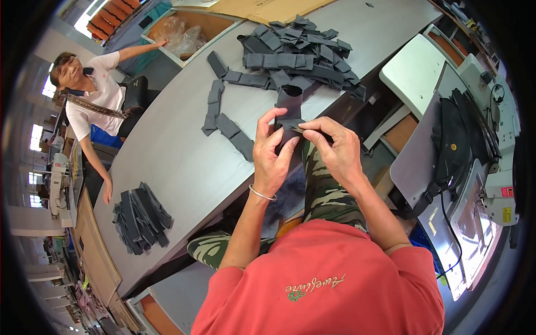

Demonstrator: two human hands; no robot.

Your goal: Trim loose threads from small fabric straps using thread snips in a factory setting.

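A dark grey fabric strip [290, 103] is held up in front of my body, its far end curled over. My left hand [272, 151] is closed round its near part, thumb and fingers on either side. Thumb and forefinger of my right hand [335, 146] pinch at the strip's right edge. A small thin piece shows at those fingertips; whether it is fabric or a tool I cannot tell. From the strip, a chain of folded dark pieces [229, 127] appears to trail across the grey table [167, 162], though the join is partly hidden.
A heap of folded dark fabric pieces [296, 53] lies at the far side. Flat dark strips [141, 218] are stacked at the near left. Another person [100, 95] sits across the table, one hand at a box [192, 33] holding clear plastic. A sewing machine [499, 162] and black bag [455, 139] stand right.
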